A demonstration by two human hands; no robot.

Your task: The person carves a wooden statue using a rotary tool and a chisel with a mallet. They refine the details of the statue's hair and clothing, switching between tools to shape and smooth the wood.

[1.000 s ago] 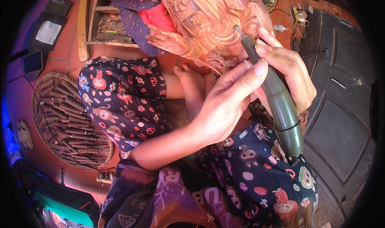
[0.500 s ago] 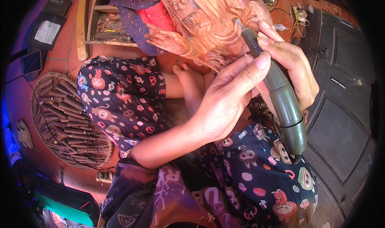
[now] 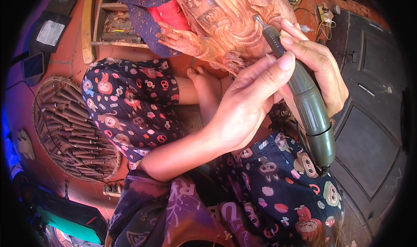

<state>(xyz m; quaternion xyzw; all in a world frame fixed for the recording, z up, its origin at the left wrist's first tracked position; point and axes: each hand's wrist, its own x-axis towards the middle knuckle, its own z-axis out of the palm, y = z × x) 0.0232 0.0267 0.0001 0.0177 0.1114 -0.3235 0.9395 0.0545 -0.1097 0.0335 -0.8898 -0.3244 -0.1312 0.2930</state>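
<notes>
Dark green and tube-shaped, the rotary tool (image 3: pixel 304 97) runs slantwise from lower right to upper left, thick at its rear end, where a black cord leaves it, and narrowing toward a thin metal bit at the front. The bit's tip meets the reddish-brown wood carving (image 3: pixel 226 25), whose surface is cut into deep curling ridges and which lies at the top of the view above the person's knees. The right hand (image 3: pixel 319 64) is closed around the tool's slim front part, fingers curled over it. The left hand (image 3: pixel 247 103) lies against the tool from the left, its thumb pressed along the barrel. Patterned dark trousers (image 3: pixel 130 103) cover both legs. At the left, a round woven basket (image 3: pixel 74 129) holds many wooden-handled chisels.
</notes>
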